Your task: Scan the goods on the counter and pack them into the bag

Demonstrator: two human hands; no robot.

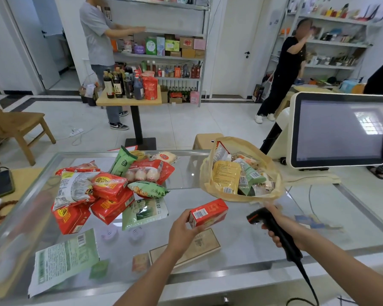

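Holding red carton (208, 212) in left hand (182, 230) grip; right hand (289, 229) grip wraps scanner (260, 217) near bag (272, 166).

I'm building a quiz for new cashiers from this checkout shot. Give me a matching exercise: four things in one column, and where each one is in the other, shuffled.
Things
1. red carton
2. scanner
3. yellow pouch
4. green-and-white packet

Places
A. lying flat near the left front corner of the counter
B. inside the open bag
C. gripped by the right hand
D. held by the left hand

Pairs: 1-D, 2-C, 3-B, 4-A
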